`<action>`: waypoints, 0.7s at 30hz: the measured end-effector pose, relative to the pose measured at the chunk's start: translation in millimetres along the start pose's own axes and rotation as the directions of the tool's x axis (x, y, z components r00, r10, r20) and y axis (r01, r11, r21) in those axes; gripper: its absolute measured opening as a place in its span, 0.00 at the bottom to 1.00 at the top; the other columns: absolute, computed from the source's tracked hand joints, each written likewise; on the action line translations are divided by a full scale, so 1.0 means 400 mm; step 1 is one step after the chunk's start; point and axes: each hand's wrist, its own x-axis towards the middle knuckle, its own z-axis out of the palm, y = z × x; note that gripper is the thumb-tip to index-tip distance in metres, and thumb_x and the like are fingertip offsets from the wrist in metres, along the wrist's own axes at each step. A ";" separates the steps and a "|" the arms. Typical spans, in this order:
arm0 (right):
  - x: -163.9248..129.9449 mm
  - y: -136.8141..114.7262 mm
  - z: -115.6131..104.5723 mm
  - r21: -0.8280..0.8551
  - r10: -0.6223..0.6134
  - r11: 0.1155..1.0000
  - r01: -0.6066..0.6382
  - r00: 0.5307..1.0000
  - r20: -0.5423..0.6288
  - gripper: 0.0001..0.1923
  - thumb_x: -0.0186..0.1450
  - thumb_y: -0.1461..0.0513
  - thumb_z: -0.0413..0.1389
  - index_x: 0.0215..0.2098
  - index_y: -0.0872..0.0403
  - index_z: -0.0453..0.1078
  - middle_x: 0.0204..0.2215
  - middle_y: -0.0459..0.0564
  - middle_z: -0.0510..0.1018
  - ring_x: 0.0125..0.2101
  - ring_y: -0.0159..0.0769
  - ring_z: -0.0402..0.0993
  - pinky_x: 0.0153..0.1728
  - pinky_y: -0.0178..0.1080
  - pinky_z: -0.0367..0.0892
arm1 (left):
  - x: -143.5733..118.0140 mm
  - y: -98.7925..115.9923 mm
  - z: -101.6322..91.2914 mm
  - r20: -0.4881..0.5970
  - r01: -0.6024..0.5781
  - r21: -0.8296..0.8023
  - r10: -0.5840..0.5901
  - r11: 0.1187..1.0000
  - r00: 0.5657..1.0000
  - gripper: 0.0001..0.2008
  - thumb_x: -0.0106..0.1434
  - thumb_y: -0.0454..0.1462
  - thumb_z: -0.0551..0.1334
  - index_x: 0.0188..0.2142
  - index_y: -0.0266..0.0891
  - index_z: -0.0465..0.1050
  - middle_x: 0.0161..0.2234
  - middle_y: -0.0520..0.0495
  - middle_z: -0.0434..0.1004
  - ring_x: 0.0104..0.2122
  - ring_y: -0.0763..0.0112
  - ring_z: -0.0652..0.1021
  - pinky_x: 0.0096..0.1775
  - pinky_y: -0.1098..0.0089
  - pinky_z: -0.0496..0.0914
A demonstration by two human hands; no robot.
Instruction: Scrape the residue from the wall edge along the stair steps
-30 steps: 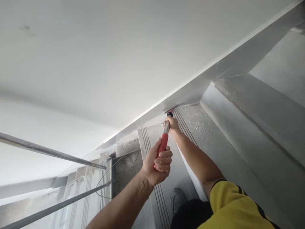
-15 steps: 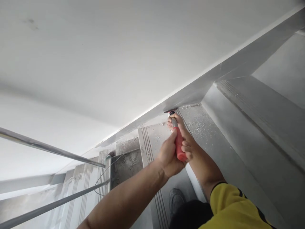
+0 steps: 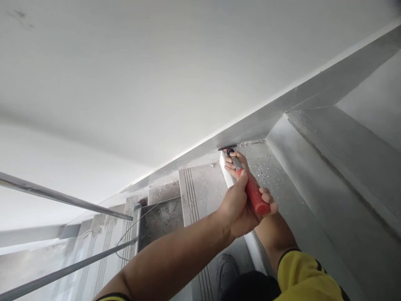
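A long-handled scraper (image 3: 254,193) with a red grip, a grey shaft and a wide dark blade slants across the middle of the view. My left hand (image 3: 240,205) is wrapped around the red grip. Farther up, my right hand (image 3: 237,162) closes on the shaft just below the blade. The scraper blade (image 3: 227,148) lies against the foot of the grey skirting (image 3: 250,129), at the corner where it meets a stair tread (image 3: 266,161). Pale crumbs and dust are scattered over that tread.
A white wall (image 3: 140,83) rises beyond the skirting. Grey steps (image 3: 328,167) climb to the right, and grooved steps (image 3: 103,238) descend to the left. Metal rails (image 3: 72,200) with a thin loose wire stand at lower left. My shoe (image 3: 227,269) rests on a step below my arms.
The red grip and my left hand have swung to the right, tilting the scraper more. My right hand has shifted slightly right, while the blade stays at the skirting.
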 end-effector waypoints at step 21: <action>0.000 0.041 0.066 0.025 0.068 0.998 -0.066 0.991 -0.111 0.11 0.48 0.61 0.50 0.17 0.51 0.49 0.11 0.40 0.56 0.11 0.24 0.46 0.13 0.32 0.43 | -0.069 0.027 -0.103 -0.012 0.000 0.011 0.000 1.000 1.000 0.21 0.66 0.52 0.46 0.30 0.36 0.61 0.19 0.56 0.58 0.13 0.82 0.60 0.14 0.78 0.61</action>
